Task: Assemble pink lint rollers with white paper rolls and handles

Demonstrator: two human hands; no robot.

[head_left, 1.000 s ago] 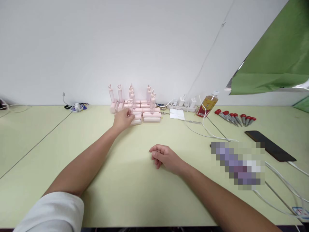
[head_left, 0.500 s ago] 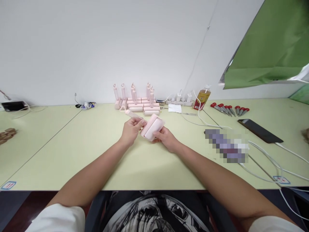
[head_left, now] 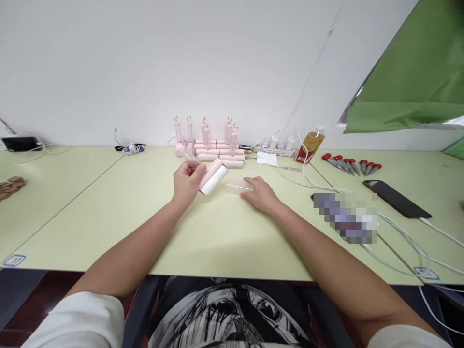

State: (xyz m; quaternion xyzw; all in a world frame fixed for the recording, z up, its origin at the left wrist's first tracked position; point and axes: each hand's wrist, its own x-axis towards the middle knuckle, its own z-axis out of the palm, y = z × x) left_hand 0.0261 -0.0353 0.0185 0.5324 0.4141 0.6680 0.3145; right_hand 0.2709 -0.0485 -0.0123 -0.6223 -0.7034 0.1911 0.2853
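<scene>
My left hand [head_left: 187, 179] is closed round the handle of a pink lint roller [head_left: 213, 177], held tilted just above the pale green table [head_left: 108, 212]. Its white roll points right and toward the table. To its right a translucent cover [head_left: 238, 185] lies on the table. My right hand [head_left: 261, 194] rests on that cover's right end, fingers laid over it. Behind both hands, by the wall, stands a cluster of pink lint rollers [head_left: 213, 145], some upright, some lying stacked.
A power strip [head_left: 277, 149], a folded white paper [head_left: 267, 159], a bottle of amber liquid [head_left: 309, 145], red-handled screwdrivers [head_left: 350, 166] and a black phone [head_left: 397, 199] sit at right, with white cables [head_left: 406, 241] trailing. A cable coil [head_left: 131, 149] lies at left; brown pieces [head_left: 9, 186] at far left.
My left hand took a roller from the cluster and brought it near. My right hand pulled the cover off the roll and set it down on the table to the right.
</scene>
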